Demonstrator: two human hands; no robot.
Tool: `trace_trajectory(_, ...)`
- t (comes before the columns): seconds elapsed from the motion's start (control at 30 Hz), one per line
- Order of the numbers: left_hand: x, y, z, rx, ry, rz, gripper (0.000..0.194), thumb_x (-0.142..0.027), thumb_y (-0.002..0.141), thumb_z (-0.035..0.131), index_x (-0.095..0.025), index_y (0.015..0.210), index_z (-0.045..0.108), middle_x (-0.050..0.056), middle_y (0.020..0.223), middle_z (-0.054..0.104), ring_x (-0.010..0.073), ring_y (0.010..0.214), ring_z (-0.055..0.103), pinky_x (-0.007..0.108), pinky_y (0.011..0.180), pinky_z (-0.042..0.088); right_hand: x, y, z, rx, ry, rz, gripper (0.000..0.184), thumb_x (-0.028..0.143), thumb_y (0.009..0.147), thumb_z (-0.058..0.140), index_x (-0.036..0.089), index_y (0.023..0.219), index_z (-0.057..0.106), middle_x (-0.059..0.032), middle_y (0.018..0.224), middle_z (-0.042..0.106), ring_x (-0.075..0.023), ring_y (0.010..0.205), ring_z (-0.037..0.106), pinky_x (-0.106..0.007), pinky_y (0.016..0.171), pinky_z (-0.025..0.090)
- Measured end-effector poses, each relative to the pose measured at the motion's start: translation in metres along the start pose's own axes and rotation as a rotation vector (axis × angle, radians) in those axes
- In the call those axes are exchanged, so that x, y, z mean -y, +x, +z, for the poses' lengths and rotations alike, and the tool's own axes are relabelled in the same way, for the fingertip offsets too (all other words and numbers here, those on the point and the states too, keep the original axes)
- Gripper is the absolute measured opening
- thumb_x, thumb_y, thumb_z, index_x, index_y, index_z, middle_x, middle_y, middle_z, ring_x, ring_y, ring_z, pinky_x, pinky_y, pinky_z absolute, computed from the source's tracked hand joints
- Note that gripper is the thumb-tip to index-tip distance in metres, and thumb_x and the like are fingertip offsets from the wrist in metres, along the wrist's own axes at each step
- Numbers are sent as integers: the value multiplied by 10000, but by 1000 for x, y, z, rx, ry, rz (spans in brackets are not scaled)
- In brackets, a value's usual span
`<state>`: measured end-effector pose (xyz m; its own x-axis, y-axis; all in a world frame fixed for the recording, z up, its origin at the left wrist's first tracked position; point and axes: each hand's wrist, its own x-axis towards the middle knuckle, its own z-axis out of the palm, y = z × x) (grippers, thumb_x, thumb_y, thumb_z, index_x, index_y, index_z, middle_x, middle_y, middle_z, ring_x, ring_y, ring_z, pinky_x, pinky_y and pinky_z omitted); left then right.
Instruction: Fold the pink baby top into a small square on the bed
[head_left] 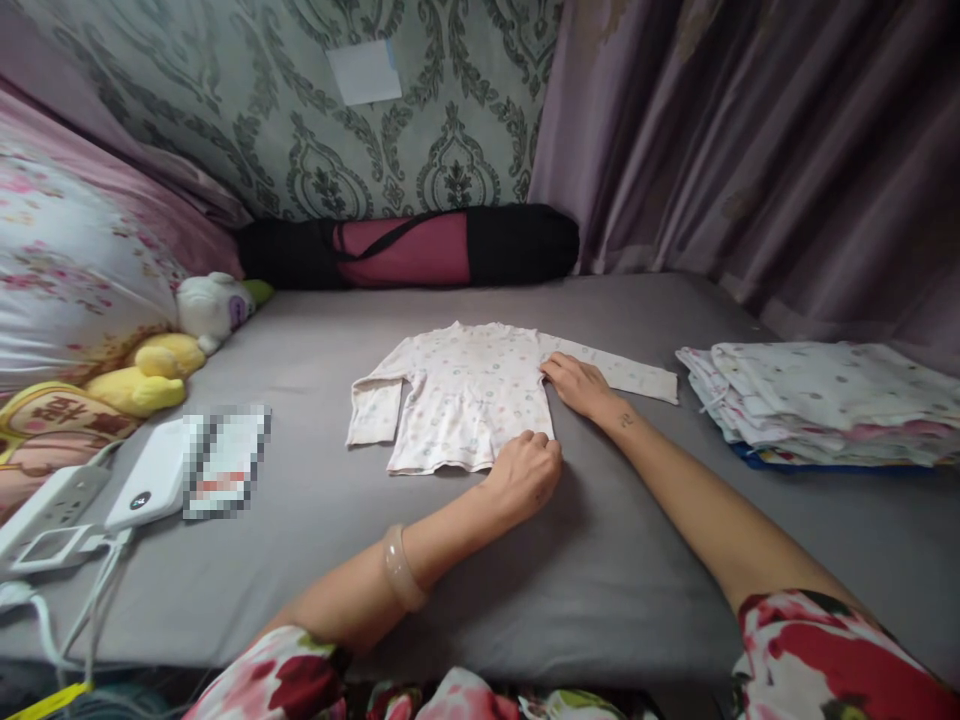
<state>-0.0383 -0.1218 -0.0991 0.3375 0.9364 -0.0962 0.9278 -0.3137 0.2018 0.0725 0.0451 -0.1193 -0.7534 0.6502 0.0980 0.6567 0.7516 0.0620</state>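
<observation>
Through the head camera I view a gray-sheeted bed, bounded at the rear by damask-patterned wallpaper and at the right rear by a purple curtain. A long black-and-maroon carry bag lies along the rear edge. A floral pillow occupies the left side. At the right is a stack of folded fabric. The printed long-sleeved shirt lies flat near the bed's middle, collar away from me; its right-hand sleeve extends straight toward the stack, and its left-hand sleeve bends down at the elbow. A white plush toy and a yellow plush toy sit beside the pillow. A white power strip lies at the left, with a white power bank just beside it. My left hand is at the shirt's lower right corner, fingers curled narrow on the hem, their tips hidden from me. My right hand is below the right underarm, fingers pinching the side edge. A pale bangle encircles the left wrist.
</observation>
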Motion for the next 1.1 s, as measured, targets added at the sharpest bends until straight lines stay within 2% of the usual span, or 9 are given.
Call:
trace_trajectory(0.17, -5, 4, 0, -84, -139, -27, 302, -274, 1022, 281, -162, 1046, 560, 121, 1026, 645, 226, 978, 609, 344, 851, 495, -7, 5, -4, 28, -73, -66, 330, 129, 975, 368, 185, 1147, 643, -113, 1165, 614, -235, 1052, 552, -316, 854, 405)
trace_trajectory(0.3, -8, 7, 8, -64, -131, -24, 264, -225, 1003, 314, -163, 1034, 568, 117, 1027, 637, 224, 968, 593, 340, 851, 495, -13, 6, -1, 13, -39, -64, 335, 141, 979, 369, 183, 1169, 641, -115, 1199, 602, -234, 1090, 531, -313, 880, 398)
trace_trajectory(0.43, -7, 4, 11, -55, -91, 82, 234, -160, 959, 357, -159, 983, 590, 122, 1020, 629, 234, 954, 580, 347, 847, 502, -10, 3, -4, 35, 1, 16, 382, 113, 962, 350, 203, 1201, 635, -109, 1197, 611, -237, 1099, 537, -324, 889, 410)
trace_trajectory(0.57, -2, -12, 7, -67, -171, 191, 252, -199, 974, 362, -160, 1096, 579, 119, 1074, 643, 240, 1026, 588, 353, 889, 507, 13, 1, -11, -29, 17, 133, 433, 116, 954, 310, 170, 1269, 602, -149, 1275, 592, -284, 1177, 509, -403, 989, 386)
trace_trajectory(0.7, 12, -34, 3, -125, -302, 239, 257, -225, 976, 394, -193, 1176, 552, 105, 1165, 638, 210, 1099, 592, 328, 944, 491, 52, 4, -3, 26, 227, 14, 517, 226, 981, 265, 138, 1470, 405, -134, 1500, 438, -259, 1398, 348, -423, 1150, 272)
trace_trajectory(0.83, 45, -59, 5, -306, -332, 49, 248, -267, 983, 390, -199, 1126, 581, 105, 1154, 644, 202, 1073, 600, 320, 931, 489, 75, 4, 9, 141, 325, -48, 653, 437, 998, 236, 59, 1530, 268, -146, 1617, 190, -246, 1500, 116, -426, 1219, 115)
trace_trajectory(0.9, 69, -75, 7, -452, -307, -127, 249, -295, 976, 403, -203, 1116, 587, 108, 1125, 645, 208, 1051, 600, 328, 921, 488, 76, 4, 12, 146, 318, 4, 692, 482, 1000, 208, 38, 1528, 264, -162, 1618, 161, -251, 1502, 90, -427, 1222, 83)
trace_trajectory(1.0, 103, -102, 9, -588, -209, -446, 247, -332, 956, 415, -203, 1054, 600, 109, 1027, 646, 221, 948, 612, 356, 887, 486, 71, 3, 14, 126, 293, 30, 704, 506, 1003, 173, 48, 1527, 281, -162, 1617, 166, -258, 1501, 96, -424, 1222, 76)
trace_trajectory(1.1, 125, -123, 8, -541, -168, -703, 209, -340, 917, 447, -209, 958, 604, 82, 902, 656, 224, 869, 620, 350, 836, 478, 68, 2, 15, 105, 280, 14, 705, 523, 1003, 149, 76, 1528, 294, -149, 1619, 165, -257, 1500, 98, -430, 1221, 84)
